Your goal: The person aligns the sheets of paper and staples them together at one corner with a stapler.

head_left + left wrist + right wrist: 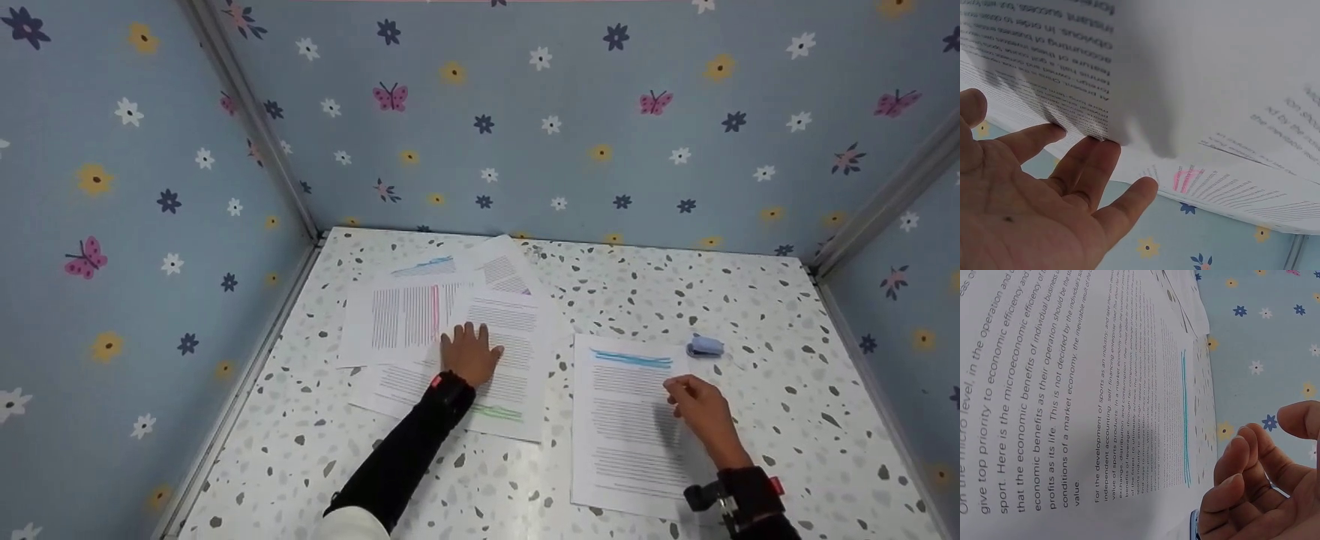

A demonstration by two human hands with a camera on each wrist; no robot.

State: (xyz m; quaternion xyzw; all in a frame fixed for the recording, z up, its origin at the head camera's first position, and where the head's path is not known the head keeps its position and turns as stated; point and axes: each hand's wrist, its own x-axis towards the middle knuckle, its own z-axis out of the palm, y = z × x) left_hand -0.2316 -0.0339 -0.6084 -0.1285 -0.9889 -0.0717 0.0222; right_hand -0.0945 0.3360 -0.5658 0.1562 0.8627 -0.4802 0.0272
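Observation:
My left hand [471, 356] lies with fingers spread on a printed sheet that has a green highlighter mark [499, 412]. In the left wrist view its fingertips [1107, 147] touch the paper. Over the right part of another printed page [626, 450], which bears blue highlighter strokes near its top, hovers my right hand [701, 412]. Its fingers are loosely bent and hold nothing, as the right wrist view shows too. Just beyond that hand sits a small light-blue object [705, 346] shaped like a mini stapler.
Under and around the left hand several sheets overlap, one with a pink mark [435, 311] and one at the back with a blue mark [424, 266]. The speckled white tabletop [795, 420] is bordered by flower-patterned panels [555, 120] at the back and sides.

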